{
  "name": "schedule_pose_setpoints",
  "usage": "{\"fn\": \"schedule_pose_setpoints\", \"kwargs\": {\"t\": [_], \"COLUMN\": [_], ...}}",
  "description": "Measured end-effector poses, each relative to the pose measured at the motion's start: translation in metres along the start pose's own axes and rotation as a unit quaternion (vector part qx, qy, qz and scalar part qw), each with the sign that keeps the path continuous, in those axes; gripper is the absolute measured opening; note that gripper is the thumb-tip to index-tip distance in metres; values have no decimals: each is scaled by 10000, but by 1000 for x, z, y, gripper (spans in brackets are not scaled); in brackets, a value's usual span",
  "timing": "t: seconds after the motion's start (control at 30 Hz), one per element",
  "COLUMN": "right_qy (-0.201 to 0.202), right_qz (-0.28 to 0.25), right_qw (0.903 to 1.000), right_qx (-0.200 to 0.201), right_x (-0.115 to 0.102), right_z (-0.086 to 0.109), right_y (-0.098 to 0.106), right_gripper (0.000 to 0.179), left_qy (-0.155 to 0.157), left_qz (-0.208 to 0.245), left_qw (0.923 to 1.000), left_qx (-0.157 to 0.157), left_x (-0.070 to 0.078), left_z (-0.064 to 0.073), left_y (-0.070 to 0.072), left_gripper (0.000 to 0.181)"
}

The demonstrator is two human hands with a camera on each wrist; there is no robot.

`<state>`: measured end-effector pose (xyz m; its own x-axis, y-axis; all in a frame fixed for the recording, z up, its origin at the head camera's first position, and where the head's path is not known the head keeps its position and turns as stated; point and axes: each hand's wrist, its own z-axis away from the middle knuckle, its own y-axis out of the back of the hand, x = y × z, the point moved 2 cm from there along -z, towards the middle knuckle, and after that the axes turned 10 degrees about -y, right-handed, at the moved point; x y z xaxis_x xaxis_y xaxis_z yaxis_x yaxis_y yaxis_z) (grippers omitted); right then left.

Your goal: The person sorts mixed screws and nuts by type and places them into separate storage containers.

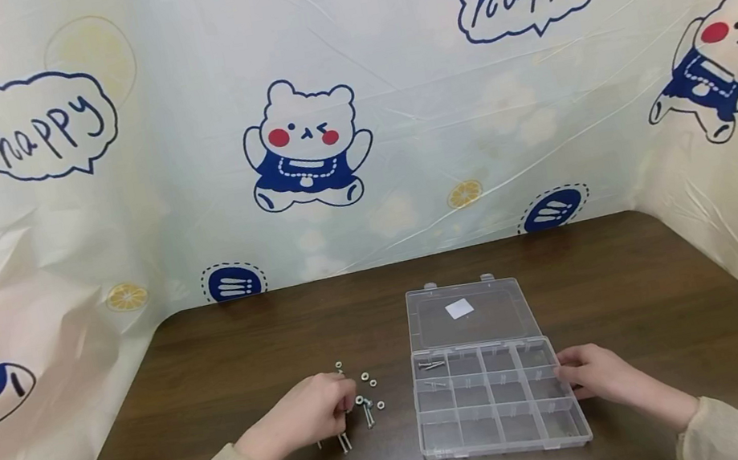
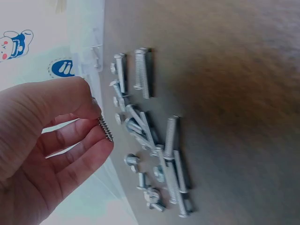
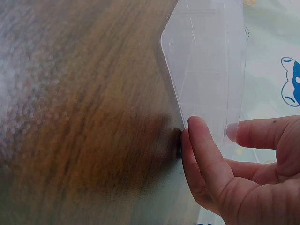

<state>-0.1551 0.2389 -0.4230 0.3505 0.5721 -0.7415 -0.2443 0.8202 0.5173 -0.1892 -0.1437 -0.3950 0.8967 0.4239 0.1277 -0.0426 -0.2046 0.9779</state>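
Note:
My left hand [image 1: 300, 414] is over the loose hardware on the left of the table. In the left wrist view, its thumb and fingers pinch a small threaded screw [image 2: 106, 128]. Below it lie silver bolts [image 2: 171, 136] in a loose cluster, with nuts [image 1: 365, 376] scattered near the fingers in the head view. A clear plastic compartment box [image 1: 507, 449] stands to the right with its lid folded back. My right hand [image 1: 602, 378] holds the box's right side, thumb at the upper rim and fingers against the wall. A few screws [image 1: 433, 365] lie in the back-left compartment.
The transparent lid [image 1: 432, 327] lies flat behind the box, with a white paper square [image 1: 459, 308] on it. All of this is on a dark brown wooden table [image 1: 269, 336]. A printed curtain [image 1: 411, 133] hangs behind and along both sides.

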Motion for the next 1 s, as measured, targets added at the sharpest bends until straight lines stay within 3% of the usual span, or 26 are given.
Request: {"fn": "schedule_pose_setpoints", "kwargs": {"t": [0.13, 0.33, 0.77, 1.0], "right_qy": [9, -2, -3, -4], "right_qz": [-1, -19, -4, -20], "right_qw": [10000, 10000, 10000, 10000], "right_qx": [-6, -4, 21, 90], "right_x": [0, -1, -1, -1], "right_z": [0, 1, 2, 2], "right_y": [0, 0, 0, -1], "right_gripper": [35, 35, 35, 35], "left_qy": [-149, -133, -152, -249], "left_qz": [-197, -300, -110, -101], "left_qw": [9991, 9978, 9977, 9969], "left_qx": [336, 573, 654, 735], "left_x": [1, 5, 18, 21], "left_z": [-8, -23, -65, -85], "left_y": [3, 10, 20, 18], "left_gripper": [25, 23, 19, 15]}}
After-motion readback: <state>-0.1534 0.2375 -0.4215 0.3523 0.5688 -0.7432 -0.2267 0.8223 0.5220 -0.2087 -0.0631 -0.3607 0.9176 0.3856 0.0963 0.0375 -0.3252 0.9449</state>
